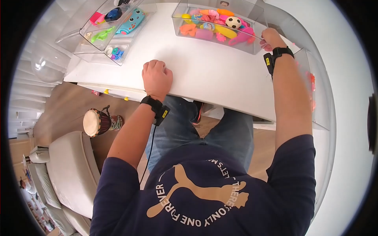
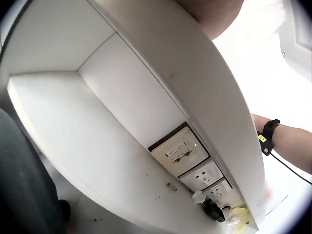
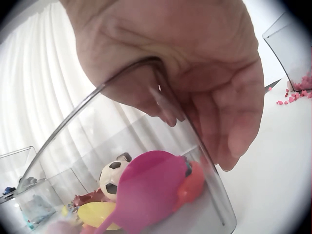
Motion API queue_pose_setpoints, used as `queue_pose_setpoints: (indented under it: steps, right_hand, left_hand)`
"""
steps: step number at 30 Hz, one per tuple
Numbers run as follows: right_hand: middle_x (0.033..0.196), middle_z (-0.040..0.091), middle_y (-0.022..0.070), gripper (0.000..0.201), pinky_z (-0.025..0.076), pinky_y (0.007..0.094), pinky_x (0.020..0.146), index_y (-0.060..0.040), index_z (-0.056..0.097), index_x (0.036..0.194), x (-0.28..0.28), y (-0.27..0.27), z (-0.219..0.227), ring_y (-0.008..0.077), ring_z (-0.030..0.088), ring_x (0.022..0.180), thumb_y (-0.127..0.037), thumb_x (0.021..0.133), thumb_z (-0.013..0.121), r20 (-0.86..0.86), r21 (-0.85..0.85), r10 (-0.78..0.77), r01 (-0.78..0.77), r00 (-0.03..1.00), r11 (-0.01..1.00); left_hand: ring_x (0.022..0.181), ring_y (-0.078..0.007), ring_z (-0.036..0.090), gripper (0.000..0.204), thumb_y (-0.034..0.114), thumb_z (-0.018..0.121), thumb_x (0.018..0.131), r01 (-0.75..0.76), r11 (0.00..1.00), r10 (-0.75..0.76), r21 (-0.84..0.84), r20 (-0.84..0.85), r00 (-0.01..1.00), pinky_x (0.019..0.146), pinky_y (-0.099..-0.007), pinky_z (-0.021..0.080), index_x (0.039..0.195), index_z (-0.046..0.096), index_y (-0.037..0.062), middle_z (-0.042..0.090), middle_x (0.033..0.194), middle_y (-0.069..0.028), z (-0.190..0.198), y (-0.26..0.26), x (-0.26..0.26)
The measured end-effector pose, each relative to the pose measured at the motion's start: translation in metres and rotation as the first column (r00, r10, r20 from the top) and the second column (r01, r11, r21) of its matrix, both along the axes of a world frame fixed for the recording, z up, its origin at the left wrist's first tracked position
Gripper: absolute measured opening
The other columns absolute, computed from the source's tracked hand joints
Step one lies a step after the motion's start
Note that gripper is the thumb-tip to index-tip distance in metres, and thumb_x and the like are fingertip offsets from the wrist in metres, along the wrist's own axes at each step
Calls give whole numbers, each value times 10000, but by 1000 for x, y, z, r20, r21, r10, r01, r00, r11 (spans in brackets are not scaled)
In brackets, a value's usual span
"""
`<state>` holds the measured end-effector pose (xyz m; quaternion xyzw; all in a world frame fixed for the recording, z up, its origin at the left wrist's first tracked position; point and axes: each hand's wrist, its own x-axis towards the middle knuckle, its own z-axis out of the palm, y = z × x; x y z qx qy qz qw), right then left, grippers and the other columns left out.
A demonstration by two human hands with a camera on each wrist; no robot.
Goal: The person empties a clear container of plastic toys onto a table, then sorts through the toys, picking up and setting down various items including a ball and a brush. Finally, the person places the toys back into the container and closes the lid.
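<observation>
My right hand [image 1: 272,39] grips the right end wall of a clear plastic bin [image 1: 249,48] at the back of the white table. In the right wrist view, the thumb lies inside this wall and the fingers outside it. Bright toys fill the bin, among them a small soccer ball [image 1: 233,22], a yellow piece [image 3: 99,215] and a flat magenta toy [image 3: 152,184]. Loosely curled, my left hand [image 1: 157,78] rests on the table [image 1: 212,74] near its front edge and holds nothing. Only part of that hand shows at the top of the left wrist view.
Clear organizers [image 1: 84,50] with toys stand at the back left. Another clear bin [image 1: 321,112] with reddish pieces is at the right. Pink bits [image 3: 292,97] lie beside it. Wall sockets [image 2: 202,176] sit below the tabletop. A drum [image 1: 92,122] and a sofa [image 1: 73,157] are left.
</observation>
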<state>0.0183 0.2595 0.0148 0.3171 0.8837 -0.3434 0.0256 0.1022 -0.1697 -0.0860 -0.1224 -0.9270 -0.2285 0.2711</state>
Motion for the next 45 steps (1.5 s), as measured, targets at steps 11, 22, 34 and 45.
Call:
queue_pose_setpoints:
  steps: [11, 22, 34, 45]
  right_hand:
    - [953, 717, 123, 324, 568, 365, 635, -25, 569, 1140, 3, -1, 7, 240, 707, 762, -248, 950, 431, 133, 45, 102, -109, 986, 993]
    - [925, 719, 129, 314, 571, 382, 580, 6, 611, 1060, 14, 3, 4, 267, 715, 706, -252, 948, 471, 59, -29, 75, -74, 995, 997]
    - [906, 674, 124, 257, 576, 399, 563, -10, 606, 1040, 33, -12, 14, 245, 688, 675, -208, 936, 480, -36, -67, 78, -80, 996, 995]
    - [951, 688, 264, 502, 536, 469, 783, 38, 667, 949, 43, -16, -15, 398, 685, 836, -357, 1029, 369, -263, 238, 78, -13, 962, 971]
  left_hand:
    - [1046, -321, 549, 117, 93, 641, 769, -8, 1000, 7, -19, -4, 1000, 917, -443, 451, 872, 678, 51, 637, 1002, -89, -2, 0, 2]
    - [1078, -342, 537, 156, 77, 661, 759, 78, 997, -77, 9, -14, 997, 937, -458, 443, 910, 654, 40, 617, 1060, -111, 0, 1, 9]
    - [952, -338, 597, 170, 125, 713, 797, 193, 977, -199, 87, 63, 978, 831, -452, 487, 921, 660, 22, 643, 999, -160, 32, -11, -16]
    - [644, -289, 663, 453, 368, 638, 893, 145, 989, -136, 16, 467, 874, 613, -375, 554, 1001, 635, -72, 677, 866, -196, 133, 30, -161]
